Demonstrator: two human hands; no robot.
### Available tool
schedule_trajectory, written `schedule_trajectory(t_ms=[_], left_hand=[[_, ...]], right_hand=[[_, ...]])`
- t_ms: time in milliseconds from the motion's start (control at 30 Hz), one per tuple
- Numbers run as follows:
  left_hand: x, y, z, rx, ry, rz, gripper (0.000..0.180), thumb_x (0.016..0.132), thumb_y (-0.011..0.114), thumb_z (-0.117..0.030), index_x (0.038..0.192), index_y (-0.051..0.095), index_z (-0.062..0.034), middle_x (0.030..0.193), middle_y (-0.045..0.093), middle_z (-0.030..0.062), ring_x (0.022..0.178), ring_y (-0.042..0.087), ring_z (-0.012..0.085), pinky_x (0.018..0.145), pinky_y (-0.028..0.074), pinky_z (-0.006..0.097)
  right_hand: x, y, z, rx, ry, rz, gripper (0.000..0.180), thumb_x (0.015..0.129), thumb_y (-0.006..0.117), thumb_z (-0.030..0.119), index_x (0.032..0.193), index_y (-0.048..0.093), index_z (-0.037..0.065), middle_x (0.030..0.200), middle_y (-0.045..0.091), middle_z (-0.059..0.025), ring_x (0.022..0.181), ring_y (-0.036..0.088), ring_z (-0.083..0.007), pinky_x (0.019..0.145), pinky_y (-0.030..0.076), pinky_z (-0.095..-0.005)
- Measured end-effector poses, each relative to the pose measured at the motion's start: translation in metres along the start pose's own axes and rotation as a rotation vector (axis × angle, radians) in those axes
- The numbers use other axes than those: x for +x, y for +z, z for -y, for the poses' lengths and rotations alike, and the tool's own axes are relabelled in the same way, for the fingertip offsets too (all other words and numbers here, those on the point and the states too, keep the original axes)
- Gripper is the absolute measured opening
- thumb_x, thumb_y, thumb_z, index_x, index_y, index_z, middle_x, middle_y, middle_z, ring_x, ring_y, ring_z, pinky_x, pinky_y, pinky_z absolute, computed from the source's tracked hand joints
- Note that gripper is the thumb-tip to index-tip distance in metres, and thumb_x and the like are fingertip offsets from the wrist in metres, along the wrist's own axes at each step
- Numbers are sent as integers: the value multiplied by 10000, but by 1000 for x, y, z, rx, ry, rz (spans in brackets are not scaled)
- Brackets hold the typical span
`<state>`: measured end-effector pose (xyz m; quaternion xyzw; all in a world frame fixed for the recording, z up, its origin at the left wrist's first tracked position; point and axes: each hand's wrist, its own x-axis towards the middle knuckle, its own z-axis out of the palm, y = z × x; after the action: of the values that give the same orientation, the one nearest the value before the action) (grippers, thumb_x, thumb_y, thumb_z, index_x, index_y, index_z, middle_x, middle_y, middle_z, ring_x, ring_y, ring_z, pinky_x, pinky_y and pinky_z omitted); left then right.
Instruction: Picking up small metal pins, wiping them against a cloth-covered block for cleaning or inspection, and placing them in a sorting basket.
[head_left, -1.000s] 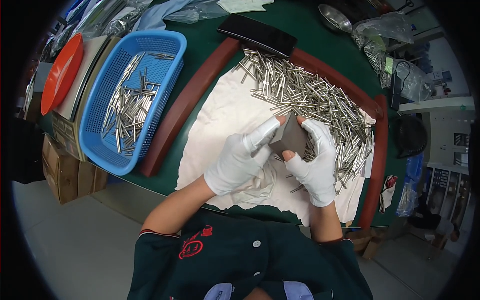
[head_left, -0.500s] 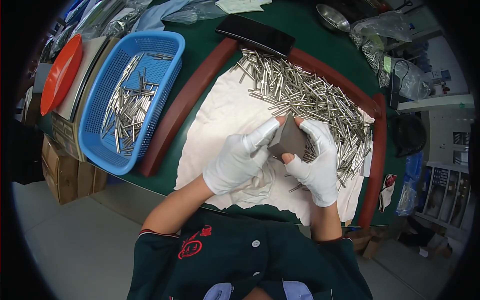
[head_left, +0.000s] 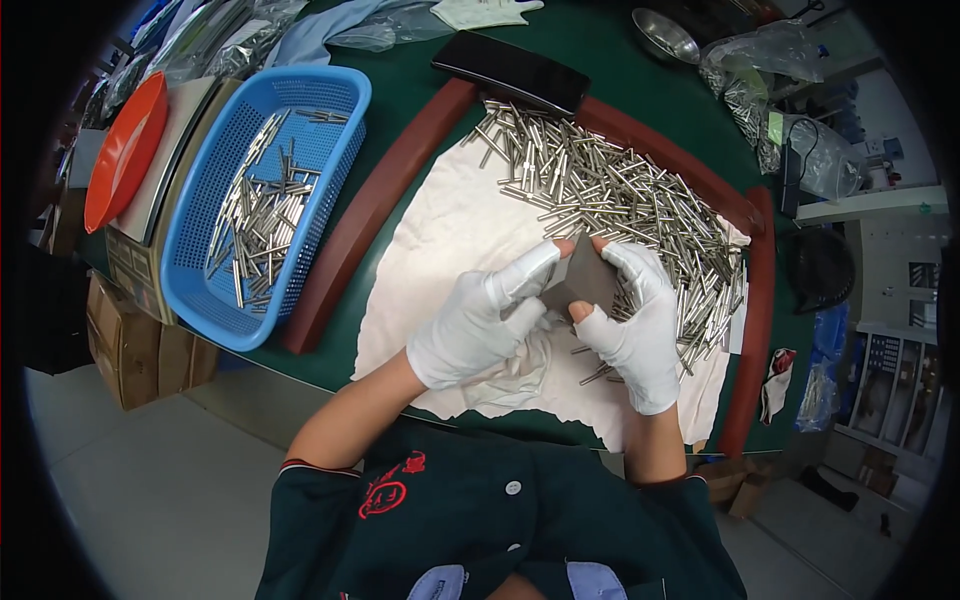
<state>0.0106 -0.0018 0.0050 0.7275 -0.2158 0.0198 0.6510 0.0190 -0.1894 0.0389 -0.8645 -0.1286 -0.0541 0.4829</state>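
Note:
Both my hands wear white gloves with bare fingertips showing. Between them, above a pale cloth (head_left: pixel 430 250), is a dark grey rectangular block (head_left: pixel 582 275), tilted with one corner up. My right hand (head_left: pixel 640 335) is closed round its right side, with one bare fingertip on the near face. On the other side my left hand (head_left: pixel 480 320) grips the block's left edge, its fingers bent. Past the block lies a heap of thin metal pins (head_left: pixel 640 195). Whether a pin is also in my fingers is hidden.
Red-brown wooden bars (head_left: pixel 375 215) frame the cloth. A black phone (head_left: pixel 510 72) rests on the far bar. To the left, a blue basket (head_left: pixel 345 150) holds several pins, beside a scale with an orange dish (head_left: pixel 125 150). Bagged pins (head_left: pixel 745 105) lie far right.
The block has turned slightly in my hands, and my fingers have shifted a little with it. The heap and the basket's contents look unchanged.

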Motion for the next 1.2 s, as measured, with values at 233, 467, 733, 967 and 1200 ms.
schedule_trajectory(t_ms=[233,467,733,967,1200], left_hand=[[10,-13,-24,-554,-555,45,640,879,515,16,1457,246,-40,791,665,107,716,658,137,657,522,243],[8,-10,-22,-486,-560,40,652,868,527,21,1455,246,-30,784,664,100,696,644,119,638,509,233],[3,-6,-21,-206,-469,58,644,836,510,77,1439,324,-50,782,641,61,664,603,72,657,499,231],[1,0,-16,-51,-356,5,615,795,514,96,1386,416,-45,781,618,97,633,615,125,640,499,252],[-3,3,-7,-30,-225,-36,606,779,521,90,1365,441,-45,941,642,133,745,660,227,723,516,282]], right_hand=[[3,0,1,50,149,-168,532,612,780,200,1055,614,-43,1009,604,-138,949,561,-259,859,451,-358],[1,7,1,49,90,-112,545,604,787,247,1036,614,-37,973,609,-128,914,558,-266,831,456,-364],[-3,15,1,8,17,-69,563,609,786,256,1052,597,-36,987,602,-134,909,553,-282,825,450,-376],[-2,13,-2,-98,-1,-83,579,612,790,275,1059,596,-38,1003,604,-147,925,563,-294,850,442,-387],[-2,11,-3,-107,-47,-103,572,605,793,271,1049,600,-33,981,601,-137,900,555,-288,813,452,-383]])
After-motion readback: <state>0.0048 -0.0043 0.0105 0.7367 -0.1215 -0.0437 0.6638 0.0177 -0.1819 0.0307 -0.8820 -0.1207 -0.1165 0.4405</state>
